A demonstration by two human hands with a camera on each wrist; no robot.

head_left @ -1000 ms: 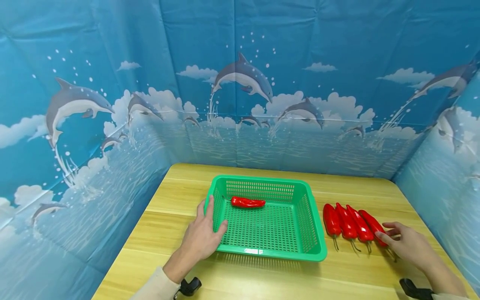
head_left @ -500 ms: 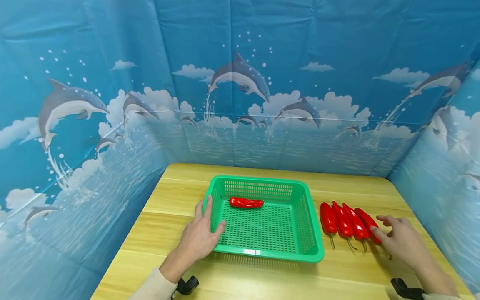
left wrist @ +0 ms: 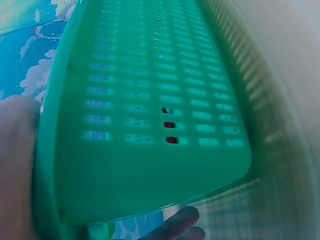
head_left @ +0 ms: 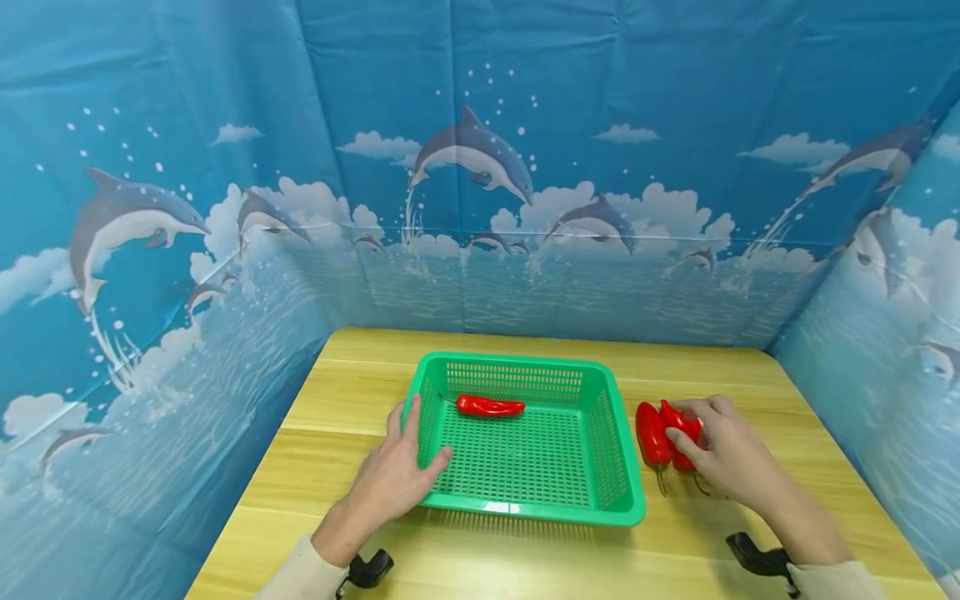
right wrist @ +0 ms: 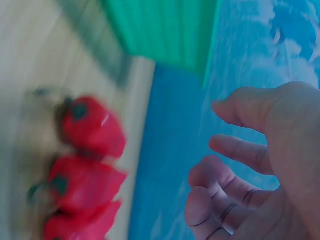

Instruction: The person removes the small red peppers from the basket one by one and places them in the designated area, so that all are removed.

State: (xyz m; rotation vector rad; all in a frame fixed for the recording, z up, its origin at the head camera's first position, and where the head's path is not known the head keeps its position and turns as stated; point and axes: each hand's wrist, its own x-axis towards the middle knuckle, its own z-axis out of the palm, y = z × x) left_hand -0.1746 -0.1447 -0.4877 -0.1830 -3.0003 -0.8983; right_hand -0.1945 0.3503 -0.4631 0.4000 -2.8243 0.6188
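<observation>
My left hand rests on the left rim of a green plastic basket, with its fingers fairly straight and its thumb reaching over the inside. One red chili pepper lies inside by the back wall, and bits of it show through the slots in the left wrist view. My right hand is over the row of red peppers right of the basket and hides part of the row. In the right wrist view, several peppers lie apart from the fingers, and nothing sits between thumb and fingers.
Everything stands on a wooden table with light and dark grain. A blue curtain printed with dolphins and clouds closes off the back and both sides. Black wrist straps with camera mounts are on both wrists.
My right hand has moved left and away from me, from the rightmost pepper to over the middle of the row. The left hand stays at the basket's rim.
</observation>
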